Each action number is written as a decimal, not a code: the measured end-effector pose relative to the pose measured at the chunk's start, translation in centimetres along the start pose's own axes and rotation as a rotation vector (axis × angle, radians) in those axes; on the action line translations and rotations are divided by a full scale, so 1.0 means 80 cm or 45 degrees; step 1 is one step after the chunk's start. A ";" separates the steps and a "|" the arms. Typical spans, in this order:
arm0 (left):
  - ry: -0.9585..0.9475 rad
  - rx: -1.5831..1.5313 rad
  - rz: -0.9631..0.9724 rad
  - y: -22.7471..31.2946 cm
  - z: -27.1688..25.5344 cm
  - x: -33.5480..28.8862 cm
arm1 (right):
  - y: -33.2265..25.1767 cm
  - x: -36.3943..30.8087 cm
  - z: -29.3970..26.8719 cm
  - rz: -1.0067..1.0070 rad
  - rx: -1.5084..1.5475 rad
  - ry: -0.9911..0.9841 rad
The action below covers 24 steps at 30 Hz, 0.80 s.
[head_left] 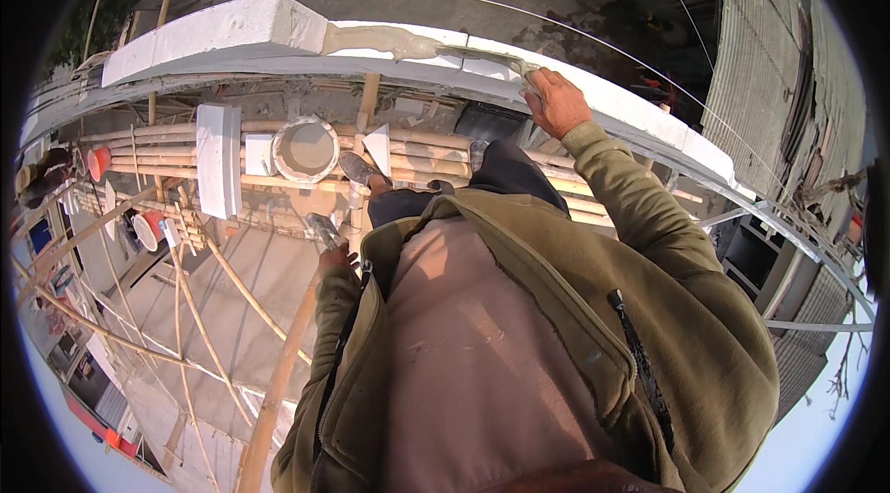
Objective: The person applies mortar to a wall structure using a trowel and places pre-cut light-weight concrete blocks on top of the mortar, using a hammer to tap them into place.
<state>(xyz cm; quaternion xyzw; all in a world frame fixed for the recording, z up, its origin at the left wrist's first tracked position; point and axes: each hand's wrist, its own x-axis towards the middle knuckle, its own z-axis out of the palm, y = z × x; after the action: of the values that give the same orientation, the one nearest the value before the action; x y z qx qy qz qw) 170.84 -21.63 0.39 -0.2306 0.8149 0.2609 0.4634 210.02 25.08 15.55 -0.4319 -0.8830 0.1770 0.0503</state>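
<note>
My right hand [560,103] is at the top of a white block wall [630,107], its fingers curled at the wall's near edge. They close on a small greyish piece that I cannot make out. Wet grey mortar [385,40] lies along the wall top to the left of this hand. A large white block [222,34] sits on the wall beyond the mortar. Low on my left side, my left hand [339,257] grips a grey trowel [323,231], partly hidden by the fingers.
Below me, bamboo poles [436,152] form a scaffold platform under my feet. A bucket of mortar [306,150] stands there beside an upright white block [218,162]. A string [556,26] runs along the wall's far side. Corrugated roofing [760,57] lies at the right.
</note>
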 end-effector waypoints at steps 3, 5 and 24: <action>-0.223 0.285 0.169 0.076 0.037 -0.050 | 0.003 0.007 0.008 0.111 0.001 -0.016; -0.185 0.493 0.272 0.077 0.031 -0.056 | -0.017 0.011 0.009 0.133 -0.012 -0.032; 0.217 0.721 0.444 0.004 0.022 0.007 | -0.442 0.289 0.692 -0.462 -0.193 -1.119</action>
<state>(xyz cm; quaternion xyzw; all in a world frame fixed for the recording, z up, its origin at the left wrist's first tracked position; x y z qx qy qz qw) 171.51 -20.31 -0.79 0.0290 0.9180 0.0794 0.3875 155.90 8.22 -24.97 -0.1576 -0.8921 0.2663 -0.3294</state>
